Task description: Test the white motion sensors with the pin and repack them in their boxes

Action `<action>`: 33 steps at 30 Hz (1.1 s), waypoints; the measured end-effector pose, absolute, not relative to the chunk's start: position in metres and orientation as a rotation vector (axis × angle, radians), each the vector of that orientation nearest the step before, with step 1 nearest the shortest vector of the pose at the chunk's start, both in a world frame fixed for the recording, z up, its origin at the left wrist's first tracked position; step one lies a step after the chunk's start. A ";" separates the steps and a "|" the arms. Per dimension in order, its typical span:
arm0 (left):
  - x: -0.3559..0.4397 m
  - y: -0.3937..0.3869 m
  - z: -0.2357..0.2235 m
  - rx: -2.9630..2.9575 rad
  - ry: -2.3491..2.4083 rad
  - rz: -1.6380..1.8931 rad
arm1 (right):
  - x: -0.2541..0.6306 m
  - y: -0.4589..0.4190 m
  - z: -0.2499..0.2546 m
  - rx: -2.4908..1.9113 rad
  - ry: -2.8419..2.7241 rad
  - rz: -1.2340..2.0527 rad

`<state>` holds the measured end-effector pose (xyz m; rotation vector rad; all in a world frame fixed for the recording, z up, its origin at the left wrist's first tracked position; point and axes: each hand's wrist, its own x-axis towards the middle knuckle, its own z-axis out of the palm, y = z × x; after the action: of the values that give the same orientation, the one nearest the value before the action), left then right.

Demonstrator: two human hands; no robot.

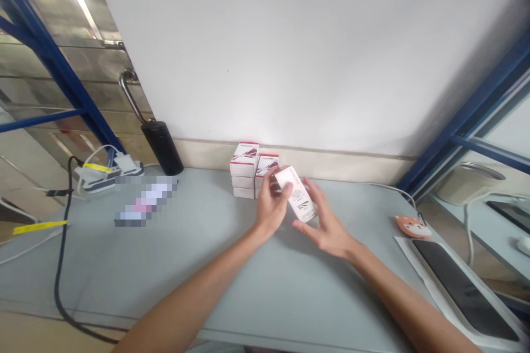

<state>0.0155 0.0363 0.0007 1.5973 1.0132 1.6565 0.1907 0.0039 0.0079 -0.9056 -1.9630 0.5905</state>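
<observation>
In the centre of the frame, a small white cardboard box with red and black print (pixel 296 194) is held tilted above a pale grey-blue tabletop (pixel 207 281). The left hand (pixel 271 207) is closed on its upper left part, thumb across the printed face. The right hand (pixel 327 226) has thumb and fingers spread apart around the box's lower right end; whether they touch it, I cannot tell. Just behind the left hand, left of centre, stands a stack of three white-and-red cardboard boxes (pixel 244 171), beside another white-and-red box (pixel 268 164), partly hidden. A black cylindrical bottle (pixel 162 148) stands at centre left.
</observation>
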 end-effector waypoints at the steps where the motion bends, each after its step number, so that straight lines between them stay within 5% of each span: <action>1: 0.012 0.037 0.007 1.610 1.017 1.636 | 0.190 0.003 0.007 -0.877 -1.964 0.640; 6: -0.031 0.052 0.034 2.060 1.272 1.886 | 0.169 0.011 0.016 -0.910 -1.767 0.444; 9: -0.073 0.072 0.038 1.670 1.403 2.149 | 0.142 0.032 0.032 -1.055 -1.639 0.373; 18: -0.126 0.104 0.009 1.063 1.002 1.612 | 0.087 0.061 0.033 -0.980 -1.733 0.384; 28: -0.088 0.098 0.007 1.062 0.737 1.385 | 0.156 0.065 0.003 -1.005 -1.686 0.865; 33: -0.017 0.088 -0.006 1.162 0.615 1.229 | 0.185 0.060 -0.004 -1.086 -1.321 0.623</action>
<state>-0.0170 0.0880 -0.0056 1.1620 0.6155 1.2294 0.1848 0.0600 -0.0040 -1.0856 -1.3211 0.6230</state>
